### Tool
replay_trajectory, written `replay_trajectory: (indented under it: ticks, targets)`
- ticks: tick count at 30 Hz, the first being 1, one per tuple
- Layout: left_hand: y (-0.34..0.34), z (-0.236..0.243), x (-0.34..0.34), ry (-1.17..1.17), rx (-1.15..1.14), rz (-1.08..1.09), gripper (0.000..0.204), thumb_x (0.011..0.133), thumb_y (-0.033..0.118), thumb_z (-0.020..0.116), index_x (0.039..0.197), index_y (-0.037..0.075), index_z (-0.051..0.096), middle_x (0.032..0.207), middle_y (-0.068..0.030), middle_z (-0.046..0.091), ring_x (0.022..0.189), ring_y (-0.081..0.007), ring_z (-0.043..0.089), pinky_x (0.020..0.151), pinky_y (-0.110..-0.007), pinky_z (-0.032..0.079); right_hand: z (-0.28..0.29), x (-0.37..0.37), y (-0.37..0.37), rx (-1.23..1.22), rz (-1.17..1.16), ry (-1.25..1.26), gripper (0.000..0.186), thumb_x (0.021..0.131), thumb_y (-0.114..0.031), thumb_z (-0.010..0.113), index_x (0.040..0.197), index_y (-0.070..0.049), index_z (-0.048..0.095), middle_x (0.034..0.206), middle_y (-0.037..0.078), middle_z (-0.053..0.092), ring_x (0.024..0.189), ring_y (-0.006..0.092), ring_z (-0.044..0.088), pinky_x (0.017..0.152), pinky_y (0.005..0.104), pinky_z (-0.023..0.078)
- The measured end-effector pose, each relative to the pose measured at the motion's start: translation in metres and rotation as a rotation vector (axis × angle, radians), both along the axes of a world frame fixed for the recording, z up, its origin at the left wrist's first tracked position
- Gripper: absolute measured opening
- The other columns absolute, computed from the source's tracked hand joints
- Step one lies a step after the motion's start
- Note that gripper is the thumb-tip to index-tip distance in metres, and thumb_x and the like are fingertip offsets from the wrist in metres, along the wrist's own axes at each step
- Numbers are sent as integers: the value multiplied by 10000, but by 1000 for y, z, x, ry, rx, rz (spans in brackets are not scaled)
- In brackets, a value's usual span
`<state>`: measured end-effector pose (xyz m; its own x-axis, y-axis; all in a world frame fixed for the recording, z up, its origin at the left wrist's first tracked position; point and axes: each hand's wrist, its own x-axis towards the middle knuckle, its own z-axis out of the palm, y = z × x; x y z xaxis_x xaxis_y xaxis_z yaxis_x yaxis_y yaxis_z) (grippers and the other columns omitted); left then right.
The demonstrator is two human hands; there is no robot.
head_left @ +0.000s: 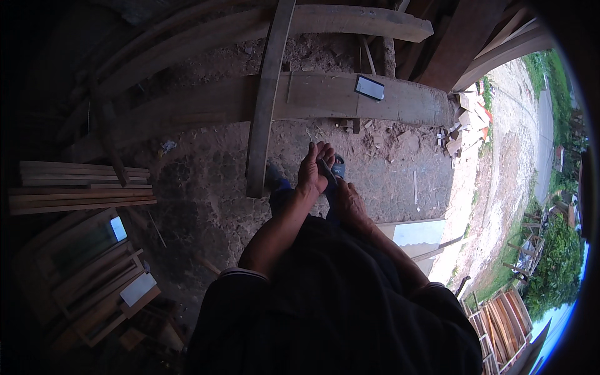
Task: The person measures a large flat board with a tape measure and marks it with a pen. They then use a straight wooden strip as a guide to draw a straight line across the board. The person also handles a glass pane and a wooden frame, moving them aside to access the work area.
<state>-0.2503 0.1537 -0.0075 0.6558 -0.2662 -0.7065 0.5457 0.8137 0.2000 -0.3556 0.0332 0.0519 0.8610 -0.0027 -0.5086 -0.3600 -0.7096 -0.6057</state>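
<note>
I record a dark, rough floor on the near side of the wide plank; right of that plank, sunlit ground, then a grey road bordered by greenery.

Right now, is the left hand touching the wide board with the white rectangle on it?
Apart: the head view shows dirt ground between the left hand and the near edge of the wide board.

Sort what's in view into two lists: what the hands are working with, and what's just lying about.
In hand:
slim dark elongated object, kind unclear, between the open left hand and the right hand

Apparently just lying about:
flat pale rectangle with dark edges, on a broad wooden plank
long narrow grey-brown wooden beam
stacked brown wooden strips
</note>
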Motion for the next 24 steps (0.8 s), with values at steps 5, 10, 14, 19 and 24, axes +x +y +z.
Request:
replay_trajectory:
  ticks: [5, 10, 14, 19, 24]
  targets:
    - [-1, 0, 1, -15, -40, 20, 545, 869, 443, 772, 1206, 54, 593, 1116, -77, 673, 1045, -216, 642, 1002, -379, 491, 7, 1, 3, -17, -25, 26, 526, 912, -51, 465, 1432, -67, 395, 1230, 318, 523, 1038, 531, 591, 850, 591, 504]
    - [2, -3, 2, -17, -45, -2, 523, 868, 434, 775, 1187, 56, 606, 1118, -81, 676, 1041, -217, 646, 993, -380, 497, 0, -3, 8, -61, -12, -33, 562, 888, -25, 481, 1440, -46, 382, 1231, 323, 516, 1062, 528, 585, 860, 590, 500]
    - [3, -3, 2, -15, -35, -14, 510, 875, 426, 771, 1185, 54, 611, 1118, -83, 681, 1032, -216, 651, 988, -379, 500, -2, 0, 12, -65, -42, 39, 598, 856, 10, 495, 1441, -27, 375, 1243, 331, 503, 1062, 527, 585, 862, 591, 499]
    - [5, -1, 2, -29, -19, -32, 499, 885, 418, 762, 1188, 50, 611, 1117, -82, 683, 1032, -212, 652, 985, -376, 502, 2, 1, 15, -51, -56, 29, 609, 843, 25, 490, 1440, -30, 378, 1253, 331, 495, 1055, 531, 586, 866, 588, 498]
    - [6, -6, 2, -29, -28, -28, 506, 888, 400, 764, 1198, 37, 595, 1118, -93, 678, 1032, -218, 653, 988, -381, 505, 0, 0, 16, -41, -49, 12, 565, 873, -1, 462, 1432, -28, 386, 1240, 336, 505, 1050, 535, 584, 869, 583, 497]
